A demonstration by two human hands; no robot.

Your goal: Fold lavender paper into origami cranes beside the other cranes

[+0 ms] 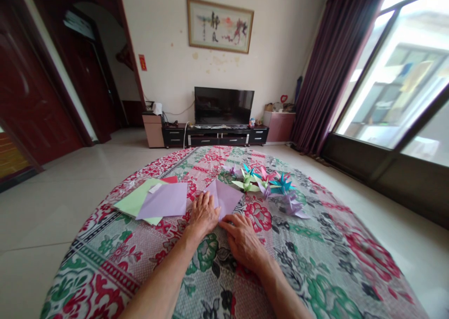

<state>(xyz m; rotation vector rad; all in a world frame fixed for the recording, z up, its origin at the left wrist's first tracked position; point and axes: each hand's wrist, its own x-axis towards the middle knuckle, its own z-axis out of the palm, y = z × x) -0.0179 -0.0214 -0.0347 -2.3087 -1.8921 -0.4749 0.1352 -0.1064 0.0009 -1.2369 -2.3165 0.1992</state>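
Note:
A creased purple paper sheet [227, 198] lies on the patterned tablecloth, turned so that one corner points toward me. My left hand [204, 212] rests on its left side, palm down with fingers spread and flat. At the near corner, my right hand [242, 235] touches the paper with its index fingertip; the thumb is tucked out of sight and the other fingers are bent. Whether it pinches the corner is hidden. Left of my hands, another purple sheet [167, 201] overlaps light green sheets [135, 200], with a bit of red paper [170, 180] behind.
Several folded paper cranes in green, pink, teal and purple [282, 183] stand to the right of the sheet. The round table's cloth [140, 272] spreads around my arms. Beyond it are a television [223, 106] on a black cabinet [219, 136] and a purple curtain [326, 71].

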